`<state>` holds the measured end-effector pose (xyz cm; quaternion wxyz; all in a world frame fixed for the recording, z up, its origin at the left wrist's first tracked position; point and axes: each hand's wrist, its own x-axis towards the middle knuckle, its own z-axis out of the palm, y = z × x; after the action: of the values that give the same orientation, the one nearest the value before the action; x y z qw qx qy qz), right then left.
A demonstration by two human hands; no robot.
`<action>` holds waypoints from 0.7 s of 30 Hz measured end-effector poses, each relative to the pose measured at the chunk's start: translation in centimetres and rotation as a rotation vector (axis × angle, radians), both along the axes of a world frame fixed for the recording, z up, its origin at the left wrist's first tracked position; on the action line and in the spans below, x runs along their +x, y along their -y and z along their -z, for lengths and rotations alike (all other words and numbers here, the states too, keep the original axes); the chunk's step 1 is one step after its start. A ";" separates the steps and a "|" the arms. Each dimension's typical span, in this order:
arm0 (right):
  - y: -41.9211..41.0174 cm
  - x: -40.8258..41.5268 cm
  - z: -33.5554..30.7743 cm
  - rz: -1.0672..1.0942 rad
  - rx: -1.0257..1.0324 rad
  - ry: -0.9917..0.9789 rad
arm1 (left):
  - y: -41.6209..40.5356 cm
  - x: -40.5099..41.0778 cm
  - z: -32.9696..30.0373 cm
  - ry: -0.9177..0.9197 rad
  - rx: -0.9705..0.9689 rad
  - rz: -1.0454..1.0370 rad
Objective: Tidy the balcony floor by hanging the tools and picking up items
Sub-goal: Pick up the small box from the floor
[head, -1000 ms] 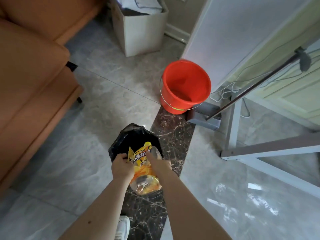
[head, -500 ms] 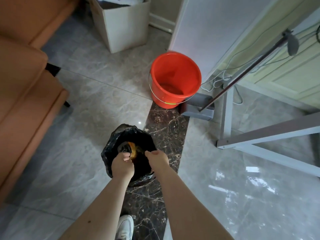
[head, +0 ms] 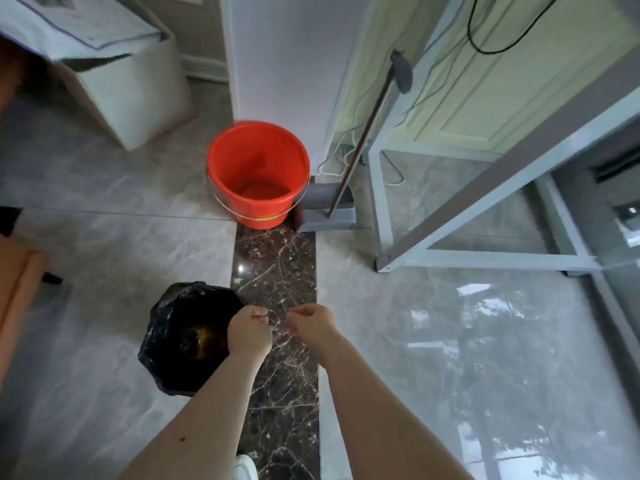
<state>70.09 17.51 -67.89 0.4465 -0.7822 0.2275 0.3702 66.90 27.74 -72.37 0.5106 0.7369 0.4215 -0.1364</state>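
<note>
A black garbage bag hangs open over the floor at lower centre. Deep inside it lies a yellow snack packet, dim and partly shadowed. My left hand grips the bag's right rim with curled fingers. My right hand hovers just right of the bag over the dark marble strip, its fingers loosely curled, holding nothing. A grey dustpan with a long dark handle leans against the white frame behind the bucket.
A red bucket stands on the floor ahead. A white box sits at upper left, an orange sofa at the left edge. A white metal table frame and loose cables occupy the right. My white shoe shows below.
The snack packet went from the bag's mouth down inside it. My right hand let go of the rim and moved right. The view tilted toward the bucket.
</note>
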 end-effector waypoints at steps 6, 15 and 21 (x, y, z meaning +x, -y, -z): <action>7.9 -0.3 -2.4 0.207 0.022 0.032 | 7.6 2.1 -3.0 0.033 0.020 0.184; 24.9 -5.3 -4.3 0.521 0.014 0.104 | 24.6 0.4 -6.1 0.050 0.043 0.490; 36.5 -12.3 -4.9 0.699 -0.020 0.106 | 36.7 -4.0 -6.8 0.067 0.046 0.719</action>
<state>57.83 -19.03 -63.00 0.5498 -0.6794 0.4615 0.1518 62.95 -8.96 -65.58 0.4267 0.8534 0.1216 -0.2736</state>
